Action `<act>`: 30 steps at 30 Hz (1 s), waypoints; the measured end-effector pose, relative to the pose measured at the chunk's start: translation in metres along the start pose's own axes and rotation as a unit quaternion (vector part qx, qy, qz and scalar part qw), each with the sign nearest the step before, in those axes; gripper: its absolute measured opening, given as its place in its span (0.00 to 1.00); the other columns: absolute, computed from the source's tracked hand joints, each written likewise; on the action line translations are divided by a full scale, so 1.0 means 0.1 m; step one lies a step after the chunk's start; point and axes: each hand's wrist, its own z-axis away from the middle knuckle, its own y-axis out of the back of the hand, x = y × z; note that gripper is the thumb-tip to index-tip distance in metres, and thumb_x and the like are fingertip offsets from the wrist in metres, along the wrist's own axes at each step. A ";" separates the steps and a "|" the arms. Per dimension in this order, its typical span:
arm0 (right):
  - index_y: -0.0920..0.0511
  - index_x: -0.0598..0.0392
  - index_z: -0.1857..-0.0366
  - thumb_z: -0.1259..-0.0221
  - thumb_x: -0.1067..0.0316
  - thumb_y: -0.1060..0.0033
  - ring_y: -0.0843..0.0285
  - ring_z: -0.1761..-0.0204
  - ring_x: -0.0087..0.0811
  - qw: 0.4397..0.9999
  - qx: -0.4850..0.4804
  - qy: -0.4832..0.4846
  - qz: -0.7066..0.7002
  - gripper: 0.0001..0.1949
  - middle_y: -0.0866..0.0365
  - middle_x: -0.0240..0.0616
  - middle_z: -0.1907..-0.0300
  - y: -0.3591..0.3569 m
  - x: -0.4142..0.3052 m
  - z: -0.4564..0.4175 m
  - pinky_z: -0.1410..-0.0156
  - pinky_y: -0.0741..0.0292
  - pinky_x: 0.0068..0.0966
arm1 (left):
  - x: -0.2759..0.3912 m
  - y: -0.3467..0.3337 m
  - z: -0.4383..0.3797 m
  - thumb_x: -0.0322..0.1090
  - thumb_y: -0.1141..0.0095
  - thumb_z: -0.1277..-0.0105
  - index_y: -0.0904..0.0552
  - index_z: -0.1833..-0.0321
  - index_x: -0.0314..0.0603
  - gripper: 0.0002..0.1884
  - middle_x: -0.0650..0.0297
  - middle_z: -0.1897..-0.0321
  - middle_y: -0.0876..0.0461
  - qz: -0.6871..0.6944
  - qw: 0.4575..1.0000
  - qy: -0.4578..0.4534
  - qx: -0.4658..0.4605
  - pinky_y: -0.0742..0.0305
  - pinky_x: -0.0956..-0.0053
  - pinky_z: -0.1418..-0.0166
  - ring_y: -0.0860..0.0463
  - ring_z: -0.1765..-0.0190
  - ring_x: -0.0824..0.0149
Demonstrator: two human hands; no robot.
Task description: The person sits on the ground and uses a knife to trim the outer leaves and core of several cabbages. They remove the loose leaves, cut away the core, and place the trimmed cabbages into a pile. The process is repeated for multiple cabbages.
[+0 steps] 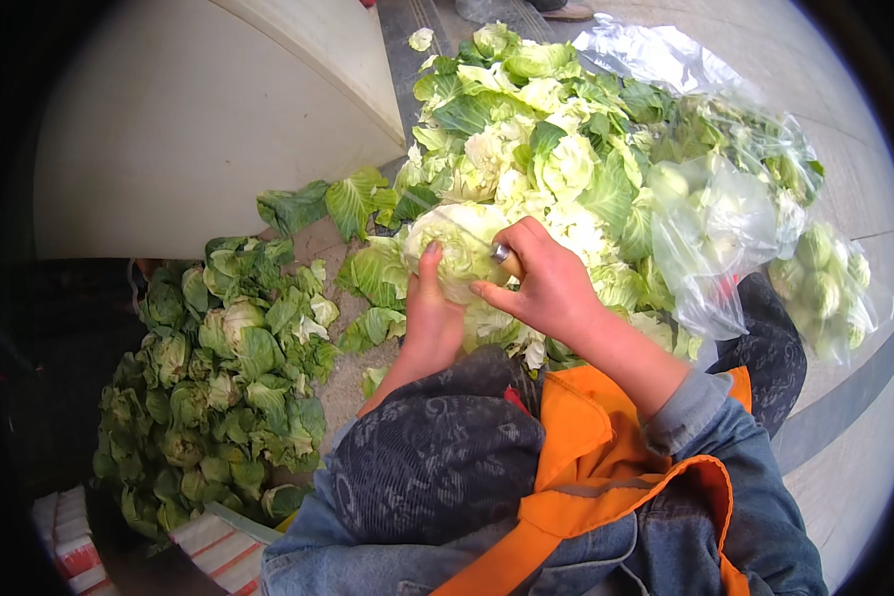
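Note:
A pale green cabbage head [458, 238] sits in front of my knees, above a heap of loose leaves. My left hand [433, 309] supports it from the near left side, thumb raised against its face. In my right hand [547, 279] is a knife [501, 253] with a wooden handle and a metal collar. Its thin blade reaches up and left across the top of the cabbage and is hard to make out against the bright leaves. The right thumb rests near the cabbage's right edge.
Trimmed cabbage leaves [529, 112] spread across the floor ahead. Clear plastic bags [730, 216] lie to the right, with a bag of cabbages [819, 283] beyond. Several untrimmed cabbages [231, 372] are piled at left below a pale panel [216, 134]. Red-and-white packages [216, 547] stand at lower left.

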 end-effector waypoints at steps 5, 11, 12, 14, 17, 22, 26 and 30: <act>0.27 0.52 0.61 0.50 0.64 0.37 0.22 0.66 0.43 0.996 0.036 -0.003 0.082 0.13 0.27 0.39 0.63 -0.03 0.19 0.22 0.65 0.24 0.36 | 0.18 -0.15 0.06 0.63 0.60 0.31 0.30 0.35 0.53 0.29 0.62 0.39 0.27 0.174 0.979 0.105 0.025 0.32 0.53 0.35 0.28 0.38 0.57; 0.27 0.53 0.62 0.47 0.69 0.42 0.21 0.67 0.38 0.976 -0.005 0.108 0.189 0.09 0.27 0.37 0.68 -0.20 0.11 0.26 0.65 0.23 0.34 | 0.13 -0.04 -0.01 0.69 0.59 0.34 0.31 0.34 0.53 0.35 0.62 0.35 0.30 0.183 0.980 0.076 0.030 0.33 0.50 0.34 0.30 0.35 0.55; 0.27 0.53 0.65 0.46 0.69 0.44 0.21 0.68 0.37 0.970 -0.013 0.116 0.215 0.06 0.27 0.37 0.71 -0.24 0.16 0.22 0.64 0.23 0.34 | 0.13 -0.04 -0.01 0.69 0.59 0.34 0.31 0.34 0.53 0.35 0.62 0.35 0.30 0.190 0.978 0.077 0.046 0.33 0.51 0.34 0.30 0.35 0.55; 0.27 0.53 0.66 0.46 0.70 0.45 0.21 0.70 0.37 0.968 -0.029 0.092 0.233 0.05 0.26 0.38 0.71 -0.20 0.24 0.17 0.65 0.23 0.34 | 0.13 -0.05 0.01 0.63 0.57 0.32 0.30 0.34 0.53 0.31 0.64 0.36 0.28 0.203 0.975 0.071 0.061 0.32 0.54 0.35 0.30 0.34 0.57; 0.28 0.58 0.64 0.37 0.65 0.46 0.20 0.72 0.48 0.964 -0.055 -0.183 0.182 0.08 0.21 0.47 0.70 -0.01 0.51 0.04 0.67 0.23 0.41 | 0.23 0.00 0.03 0.59 0.56 0.32 0.30 0.34 0.53 0.28 0.64 0.37 0.27 0.154 0.987 0.031 0.045 0.31 0.54 0.36 0.29 0.35 0.58; 0.29 0.56 0.62 0.36 0.63 0.46 0.21 0.74 0.45 0.985 -0.070 0.000 0.159 0.08 0.21 0.46 0.74 -0.09 0.07 0.11 0.69 0.23 0.38 | 0.17 0.09 -0.08 0.59 0.57 0.31 0.31 0.34 0.53 0.28 0.63 0.38 0.27 0.085 0.996 -0.013 0.036 0.31 0.54 0.35 0.28 0.36 0.59; 0.28 0.57 0.64 0.34 0.65 0.50 0.19 0.75 0.39 0.967 -0.089 0.048 0.234 0.07 0.21 0.47 0.72 -0.23 0.17 0.08 0.68 0.21 0.34 | 0.12 0.07 -0.03 0.58 0.56 0.31 0.33 0.32 0.52 0.29 0.63 0.35 0.29 0.091 0.992 0.022 0.088 0.31 0.55 0.35 0.29 0.35 0.59; 0.29 0.58 0.64 0.35 0.64 0.48 0.20 0.76 0.46 0.966 -0.089 -0.151 0.192 0.08 0.21 0.46 0.76 0.06 0.54 0.01 0.69 0.22 0.39 | 0.15 0.13 -0.04 0.58 0.54 0.31 0.34 0.32 0.49 0.30 0.62 0.35 0.29 0.068 0.997 -0.022 0.022 0.31 0.55 0.34 0.29 0.34 0.59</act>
